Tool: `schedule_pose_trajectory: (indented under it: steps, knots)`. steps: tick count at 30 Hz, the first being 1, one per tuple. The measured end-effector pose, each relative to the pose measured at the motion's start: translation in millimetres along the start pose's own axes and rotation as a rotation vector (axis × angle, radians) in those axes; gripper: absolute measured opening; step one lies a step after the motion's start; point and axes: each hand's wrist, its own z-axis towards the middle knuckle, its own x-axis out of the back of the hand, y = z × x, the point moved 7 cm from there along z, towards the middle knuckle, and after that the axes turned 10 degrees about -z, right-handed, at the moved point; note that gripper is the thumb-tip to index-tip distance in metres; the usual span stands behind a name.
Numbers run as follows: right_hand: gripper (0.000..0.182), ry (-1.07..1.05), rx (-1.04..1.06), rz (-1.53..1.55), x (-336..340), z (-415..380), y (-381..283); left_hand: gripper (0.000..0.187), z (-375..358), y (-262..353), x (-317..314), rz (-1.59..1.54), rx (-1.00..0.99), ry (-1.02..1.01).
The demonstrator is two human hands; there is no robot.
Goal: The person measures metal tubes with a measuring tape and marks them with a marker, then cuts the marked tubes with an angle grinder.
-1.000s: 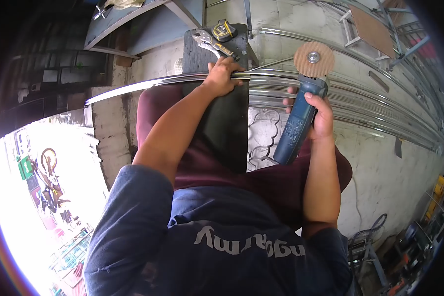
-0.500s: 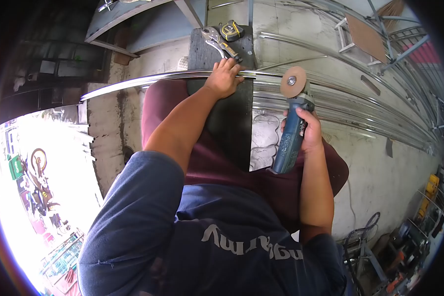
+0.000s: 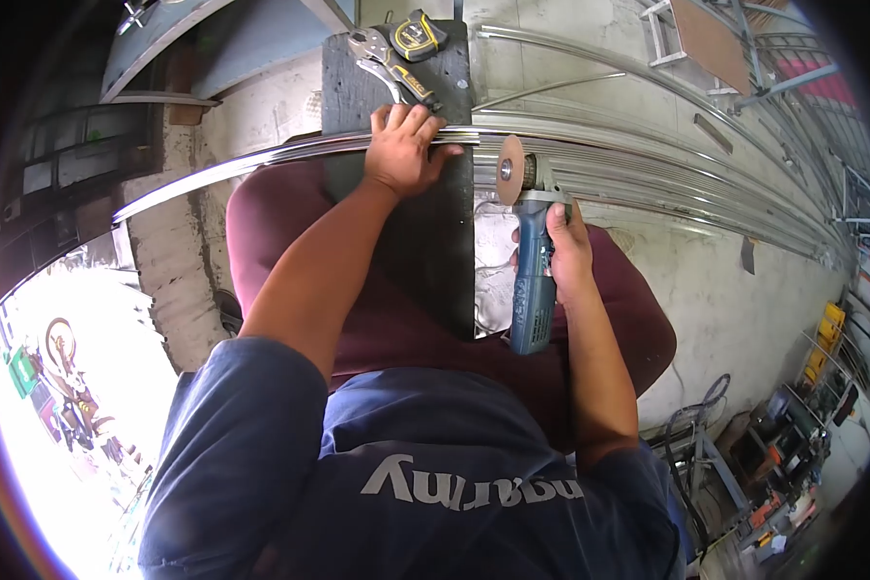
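Observation:
My left hand (image 3: 403, 153) is closed over a bundle of thin shiny metal tubes (image 3: 290, 151), holding it down across a dark wooden bench (image 3: 447, 232). The tube ends stick out a little past my fingers at the bench's right edge. In my right hand (image 3: 572, 249) is a blue angle grinder (image 3: 532, 295), gripped around its body. Its tan cutting disc (image 3: 511, 170) stands upright just to the right of the tube ends, with a gap between them. Beyond my left fingers, locking pliers (image 3: 389, 70) and a yellow-black tape measure (image 3: 418, 36) lie on the bench.
More long metal tubes (image 3: 648, 174) lie on the concrete floor to the right. At upper left stands a blue-grey metal table (image 3: 232, 48). Tools and a cable-draped stand (image 3: 710, 454) occupy the lower right. A bright doorway is at left.
The grinder has turned, so its disc shows more edge-on, and it has come nearer the tube ends. My left hand stays on the tubes while the whole view has shifted.

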Motion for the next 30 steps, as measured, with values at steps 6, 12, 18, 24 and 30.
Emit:
schedule_pose_trajectory:
  steps: [6, 12, 18, 24, 30]
  knots:
    - [0.071, 0.043, -0.027, -0.110, 3.6, 20.2, -4.2, 0.050, 0.7, -2.2, -3.6, -0.012, 0.037, -0.050]
    - [0.073, 0.100, -0.109, -0.125, -1.7, 23.8, -5.5, 0.051, 1.2, -4.3, -4.4, 0.009, 0.073, -0.106]
    - [0.065, 0.091, -0.172, -0.189, -3.2, 24.9, -2.3, 0.052, 0.1, -4.7, -6.3, -0.015, 0.060, -0.080]
    - [0.063, 0.084, -0.191, -0.232, -4.0, 30.0, 2.2, 0.052, 1.1, -3.4, -6.2, -0.003, 0.060, -0.084]
    - [0.066, 0.065, -0.177, -0.228, -8.2, 33.3, 2.6, 0.053, 0.4, -2.5, -5.3, -0.007, 0.069, -0.090]
